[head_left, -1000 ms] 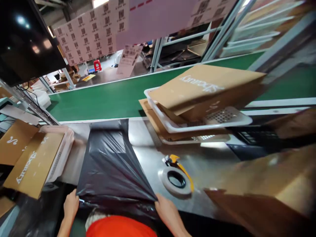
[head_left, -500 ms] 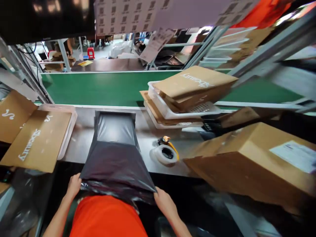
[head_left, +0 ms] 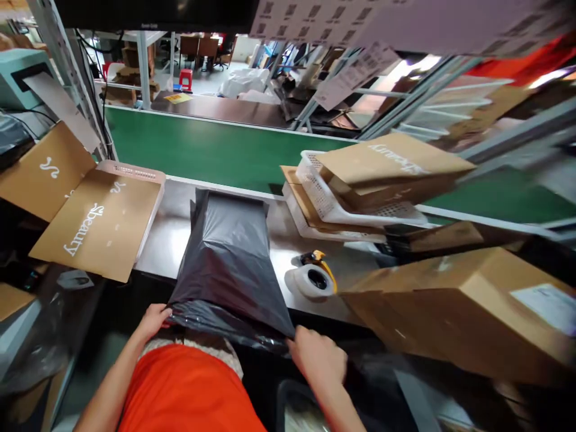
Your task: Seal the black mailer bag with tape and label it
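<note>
At the bench's (head_left: 171, 237) left end a flat brown carton printed "beauty" (head_left: 101, 225) lay across a pale perforated tray (head_left: 150, 180), overhanging the near edge. Just right of it, the left hand (head_left: 153, 319) was closed on the near left corner of a black poly mailer bag (head_left: 229, 258), fingers curled over the crinkled mouth. The bag lay on the steel surface near the middle of the near edge, its long axis running away from the person toward the green conveyor belt (head_left: 202, 150) along the far edge; its sealed end was near the belt and its open end hung off the near edge, against the orange shirt (head_left: 189, 390). The right hand (head_left: 319, 360) pinched the mouth's other corner, so both hands held the bag's near end, one on each side, about equally near it. Right of the bag sat a roll of tape in a yellow-handled dispenser (head_left: 315, 277), well clear of it. Behind that, white mesh trays (head_left: 346, 207) stacked with cartons stood at the far edge. A large brown box with a white label (head_left: 468, 306) filled the right end. Overhead hung sheets of printed codes (head_left: 315, 18); beyond the belt lay a cluttered workshop floor.
</note>
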`<state>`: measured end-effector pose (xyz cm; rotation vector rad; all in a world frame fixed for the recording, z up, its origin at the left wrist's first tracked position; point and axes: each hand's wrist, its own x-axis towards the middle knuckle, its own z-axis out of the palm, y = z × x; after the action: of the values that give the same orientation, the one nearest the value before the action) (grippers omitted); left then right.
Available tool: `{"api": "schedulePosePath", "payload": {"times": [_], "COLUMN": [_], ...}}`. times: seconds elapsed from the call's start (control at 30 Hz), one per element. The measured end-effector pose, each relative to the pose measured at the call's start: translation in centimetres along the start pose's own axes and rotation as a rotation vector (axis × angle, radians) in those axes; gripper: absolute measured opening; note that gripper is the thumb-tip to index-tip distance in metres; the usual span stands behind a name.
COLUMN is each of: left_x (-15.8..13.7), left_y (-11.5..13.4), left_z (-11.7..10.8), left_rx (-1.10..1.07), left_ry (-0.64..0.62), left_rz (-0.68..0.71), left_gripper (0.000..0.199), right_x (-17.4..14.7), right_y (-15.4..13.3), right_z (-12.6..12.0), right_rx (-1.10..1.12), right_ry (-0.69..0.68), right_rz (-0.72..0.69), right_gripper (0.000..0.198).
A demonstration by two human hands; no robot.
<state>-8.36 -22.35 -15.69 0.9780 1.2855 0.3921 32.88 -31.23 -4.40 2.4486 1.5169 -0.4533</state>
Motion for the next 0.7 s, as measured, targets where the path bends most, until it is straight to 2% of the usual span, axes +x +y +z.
{"api": "schedulePosePath", "payload": {"times": [0.03,0.1,0.13,0.23,0.3,0.37,0.5,0.63,0.7], "left_x": [-0.5,-1.3,-1.6,-1.9,-1.9,-1.9,-2.2,-2.7,-2.6], "left_y": [-0.2,-0.3,-0.3,0.1,0.5,0.7,0.6,0.3,0.2], "left_z": [0.0,0.0,0.0,-0.1,-0.1,0.0,0.3,0.0,-0.7], "left_rx": [-0.044,-0.107,-0.125,-0.133,-0.118,-0.102,-0.069,-0.029,-0.019], "left_ry": [-0.037,-0.096,-0.117,-0.153,-0.157,-0.142,-0.094,-0.103,-0.108], "left_rz": [-0.019,-0.043,-0.047,-0.031,-0.006,0.016,0.024,0.025,0.015], "left_gripper": [0.061,0.067,0.069,0.069,0.063,0.057,0.051,0.057,0.063], "right_x": [-0.6,-1.4,-1.5,-0.7,0.2,0.8,0.5,-0.9,-1.3], "right_y": [-2.7,-9.4,-12.9,-21.5,-24.5,-25.6,-25.6,-25.7,-24.7], "right_z": [-0.3,-0.2,0.1,1.7,2.9,4.0,5.5,6.3,6.6], "right_rx": [0.046,0.281,0.318,0.338,0.343,0.358,0.41,0.532,0.618], "right_ry": [0.014,-0.101,-0.174,-0.214,-0.204,-0.195,-0.204,-0.237,-0.271], "right_rz": [-0.139,-0.529,-0.712,-0.854,-0.871,-0.894,-0.939,-0.931,-0.924], "right_gripper": [0.031,0.036,0.034,0.026,0.027,0.028,0.02,0.014,0.008]}}
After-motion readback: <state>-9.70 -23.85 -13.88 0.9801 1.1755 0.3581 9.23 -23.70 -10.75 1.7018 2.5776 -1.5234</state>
